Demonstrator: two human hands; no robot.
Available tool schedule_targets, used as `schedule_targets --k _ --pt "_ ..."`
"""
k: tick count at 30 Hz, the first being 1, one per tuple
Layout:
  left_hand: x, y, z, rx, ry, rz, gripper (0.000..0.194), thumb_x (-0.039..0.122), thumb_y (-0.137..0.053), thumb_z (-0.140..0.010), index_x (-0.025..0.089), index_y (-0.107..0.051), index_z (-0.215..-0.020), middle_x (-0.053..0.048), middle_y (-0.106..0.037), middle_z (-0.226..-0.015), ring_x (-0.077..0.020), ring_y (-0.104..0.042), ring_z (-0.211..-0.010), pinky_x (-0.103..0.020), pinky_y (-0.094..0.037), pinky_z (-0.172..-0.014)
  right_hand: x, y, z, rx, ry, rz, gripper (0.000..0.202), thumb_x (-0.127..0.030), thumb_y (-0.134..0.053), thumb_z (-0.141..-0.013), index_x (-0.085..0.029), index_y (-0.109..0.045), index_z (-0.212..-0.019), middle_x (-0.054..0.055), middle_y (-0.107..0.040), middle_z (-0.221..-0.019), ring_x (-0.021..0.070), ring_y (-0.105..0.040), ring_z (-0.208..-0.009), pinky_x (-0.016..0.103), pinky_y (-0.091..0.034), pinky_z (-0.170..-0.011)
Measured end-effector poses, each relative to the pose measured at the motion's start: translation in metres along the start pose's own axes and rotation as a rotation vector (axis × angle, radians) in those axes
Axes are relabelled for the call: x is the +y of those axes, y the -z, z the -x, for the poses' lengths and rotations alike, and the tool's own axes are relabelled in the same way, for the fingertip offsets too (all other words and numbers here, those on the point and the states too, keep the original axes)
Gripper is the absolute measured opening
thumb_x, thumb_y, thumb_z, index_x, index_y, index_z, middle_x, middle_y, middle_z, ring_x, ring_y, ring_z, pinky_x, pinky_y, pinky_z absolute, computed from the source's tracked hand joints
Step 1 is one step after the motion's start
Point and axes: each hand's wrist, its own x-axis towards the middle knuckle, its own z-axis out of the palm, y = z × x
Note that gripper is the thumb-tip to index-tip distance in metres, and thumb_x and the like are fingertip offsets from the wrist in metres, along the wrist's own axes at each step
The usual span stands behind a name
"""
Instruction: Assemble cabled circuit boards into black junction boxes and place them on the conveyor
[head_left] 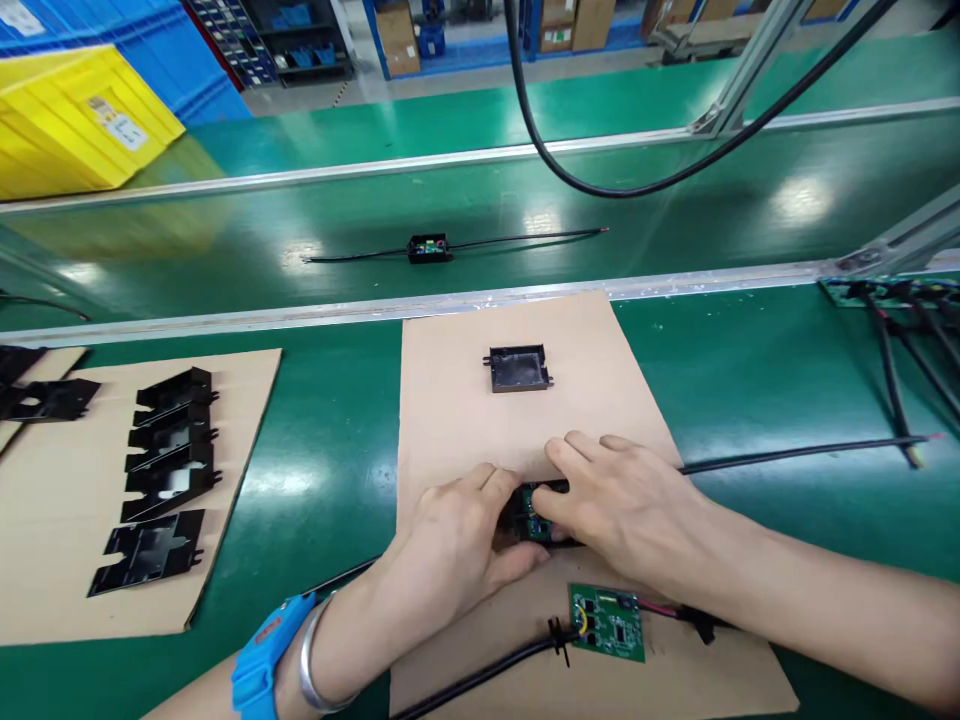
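On a sheet of cardboard (pixel 450 400), my left hand (pixel 461 530) and my right hand (pixel 611 500) close in from both sides on a black plastic case with a green circuit board (pixel 534 522) in it. The left fingers and thumb grip the case's left end. My right thumb presses at the board, with the other fingers curled over the far edge. Black cables run out left and right beneath the hands. Nearer me lies a loose green circuit board (pixel 611 622) with cables on both sides. Beyond the hands is a black case half (pixel 519 368), open side up.
Several black case parts (pixel 171 440) lie on cardboard at the left. A cased board with cables (pixel 428 248) rests past the metal rail. Cabled boards (pixel 885 292) are at the right. A black cable (pixel 592 188) hangs overhead; a yellow bin (pixel 67 125) stands back left.
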Motion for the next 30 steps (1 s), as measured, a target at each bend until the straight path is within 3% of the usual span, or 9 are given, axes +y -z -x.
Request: schedule_targets --k 4,6,8,10,16,21,25,30 --pt "-0.006 0.011 0.001 -0.050 0.004 0.112 0.054 0.032 -0.077 -0.075 0.020 -0.054 -0.123 -0.005 -0.067 -0.106 -0.0227 -0.066 -0.093 -0.034 -0.053 -0.078 0.002 -0.005 0.000 0.019 0.012 -0.004 0.006 -0.022 -0.061 -0.087 -0.024 -0.060 -0.083 0.005 -0.051 -0.084 0.0229 -0.046 -0.076 0.033 -0.026 -0.063" --pt "-0.008 0.018 0.002 -0.102 0.029 0.131 0.034 0.026 -0.071 -0.080 0.021 -0.060 -0.112 0.000 -0.069 -0.093 -0.0189 -0.066 -0.084 -0.028 -0.051 -0.070 0.005 -0.009 0.002 0.037 -0.003 -0.057 0.006 -0.022 -0.062 -0.088 -0.025 -0.059 -0.084 0.003 -0.052 -0.084 0.0217 -0.046 -0.077 0.032 -0.026 -0.063" --pt "-0.007 0.023 0.002 -0.107 0.029 0.096 0.006 0.017 -0.062 -0.083 0.020 -0.063 -0.089 0.003 -0.067 -0.077 -0.0153 -0.063 -0.070 -0.025 -0.047 -0.061 0.008 -0.013 0.003 0.042 -0.013 -0.131 0.006 -0.022 -0.062 -0.088 -0.025 -0.058 -0.084 0.002 -0.053 -0.084 0.0206 -0.047 -0.078 0.032 -0.027 -0.063" --pt "-0.003 0.022 0.003 -0.034 -0.031 0.044 0.010 0.013 -0.056 -0.084 0.019 -0.060 -0.078 0.002 -0.065 -0.073 -0.0142 -0.060 -0.064 -0.024 -0.044 -0.058 0.009 -0.016 0.004 0.040 -0.016 -0.196 0.008 -0.020 -0.062 -0.088 -0.024 -0.058 -0.084 0.000 -0.054 -0.084 0.0198 -0.048 -0.079 0.031 -0.028 -0.063" --pt "0.005 0.001 0.004 0.243 -0.228 -0.203 0.022 0.007 -0.041 -0.087 0.017 -0.061 -0.083 -0.002 -0.058 -0.070 -0.0165 -0.056 -0.060 -0.028 -0.044 -0.053 0.011 -0.016 0.003 0.056 -0.022 -0.264 0.010 -0.017 -0.063 -0.087 -0.023 -0.057 -0.082 -0.001 -0.056 -0.082 0.0197 -0.050 -0.080 0.032 -0.030 -0.064" --pt "0.003 -0.007 0.012 0.307 -0.275 -0.417 0.025 0.004 -0.039 -0.089 0.016 -0.061 -0.094 -0.003 -0.058 -0.072 -0.0178 -0.055 -0.059 -0.029 -0.044 -0.048 0.012 -0.016 0.005 0.058 -0.040 -0.284 0.008 -0.022 -0.065 -0.087 -0.023 -0.059 -0.083 0.000 -0.058 -0.084 0.0203 -0.049 -0.082 0.032 -0.032 -0.065" --pt "0.001 -0.009 0.017 0.332 -0.276 -0.444 0.023 0.005 -0.041 -0.091 0.015 -0.059 -0.099 -0.002 -0.059 -0.074 -0.0171 -0.056 -0.061 -0.029 -0.046 -0.050 0.011 -0.017 0.007 0.104 -0.043 -0.273 0.005 -0.020 -0.064 -0.088 -0.023 -0.060 -0.087 0.000 -0.058 -0.084 0.0202 -0.048 -0.082 0.032 -0.030 -0.063" --pt "0.003 -0.012 0.013 0.312 -0.321 -0.583 0.024 0.002 -0.038 -0.089 0.014 -0.058 -0.090 -0.003 -0.057 -0.070 -0.0172 -0.054 -0.058 -0.030 -0.046 -0.050 0.012 -0.018 0.005 0.109 -0.027 -0.291 0.008 -0.014 -0.060 -0.088 -0.022 -0.061 -0.087 0.000 -0.059 -0.085 0.0194 -0.047 -0.080 0.032 -0.029 -0.063"
